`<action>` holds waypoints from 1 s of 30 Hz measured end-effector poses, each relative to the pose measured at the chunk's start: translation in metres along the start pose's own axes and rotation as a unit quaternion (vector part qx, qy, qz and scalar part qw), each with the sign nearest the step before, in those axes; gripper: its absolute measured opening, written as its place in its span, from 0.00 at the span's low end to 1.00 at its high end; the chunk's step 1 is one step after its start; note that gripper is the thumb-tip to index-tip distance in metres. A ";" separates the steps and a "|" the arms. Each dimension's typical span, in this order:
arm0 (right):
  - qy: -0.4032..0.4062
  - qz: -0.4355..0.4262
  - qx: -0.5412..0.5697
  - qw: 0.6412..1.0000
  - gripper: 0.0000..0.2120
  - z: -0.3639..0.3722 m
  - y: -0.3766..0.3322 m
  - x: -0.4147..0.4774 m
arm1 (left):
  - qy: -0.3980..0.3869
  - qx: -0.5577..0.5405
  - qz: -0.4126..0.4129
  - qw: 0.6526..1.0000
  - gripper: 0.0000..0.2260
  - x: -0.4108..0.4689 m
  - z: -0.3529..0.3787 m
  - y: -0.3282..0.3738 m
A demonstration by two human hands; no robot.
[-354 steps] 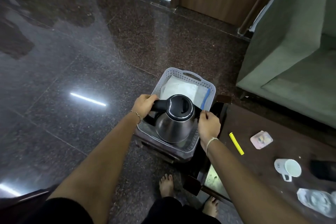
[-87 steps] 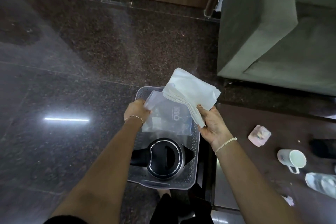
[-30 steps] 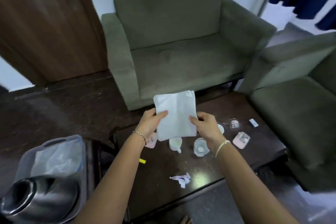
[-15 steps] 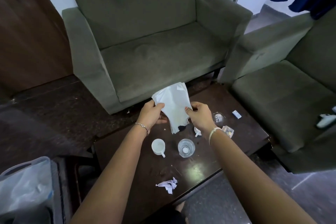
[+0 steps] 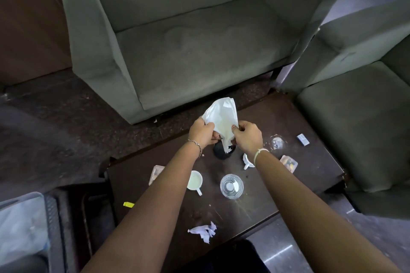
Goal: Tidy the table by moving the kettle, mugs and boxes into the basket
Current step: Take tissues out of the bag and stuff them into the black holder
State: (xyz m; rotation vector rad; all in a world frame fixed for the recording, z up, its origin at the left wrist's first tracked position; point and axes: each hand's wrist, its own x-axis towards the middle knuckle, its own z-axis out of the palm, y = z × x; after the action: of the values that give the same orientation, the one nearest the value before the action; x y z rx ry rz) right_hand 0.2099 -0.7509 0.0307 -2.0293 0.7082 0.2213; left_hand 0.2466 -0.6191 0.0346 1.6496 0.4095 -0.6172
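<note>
My left hand [image 5: 202,132] and my right hand [image 5: 248,135] both grip a white plastic bag [image 5: 221,119], held up over the far side of the dark table [image 5: 288,117]. A white mug [image 5: 194,180] stands on the table beside my left forearm. A second white mug [image 5: 246,160] is partly hidden by my right wrist. Small clear boxes lie at the left [image 5: 155,172] and right [image 5: 289,163]. The grey basket [image 5: 50,217] shows at the bottom left edge with a clear bag in it; the kettle is barely visible there.
A glass of water [image 5: 231,186], a second glass [image 5: 277,142], a black round object [image 5: 220,150], crumpled paper [image 5: 203,231], a yellow marker [image 5: 128,204] and a small box [image 5: 302,139] lie on the table. Green sofas [image 5: 188,46] stand behind and to the right.
The view swung from the basket to the table. My hands carried the white bag over the table, and it went from flat to bunched between them.
</note>
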 end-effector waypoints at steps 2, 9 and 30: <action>-0.012 0.013 0.004 1.000 0.07 0.004 0.006 0.012 | 0.006 -0.016 -0.018 1.000 0.18 0.011 0.002 -0.010; -0.040 0.054 0.051 0.996 0.09 0.019 0.034 0.049 | 0.043 -0.099 -0.074 0.991 0.13 0.039 0.009 -0.047; -0.078 0.020 -0.026 0.996 0.05 0.052 0.106 0.114 | 0.185 -0.197 -0.102 0.957 0.10 0.091 0.065 -0.115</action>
State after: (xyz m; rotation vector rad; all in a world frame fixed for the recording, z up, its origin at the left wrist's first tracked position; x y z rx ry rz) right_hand 0.2499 -0.7938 -0.1228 -2.0226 0.6507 0.4217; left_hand 0.2407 -0.6702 -0.1179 1.3420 0.9249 -0.3433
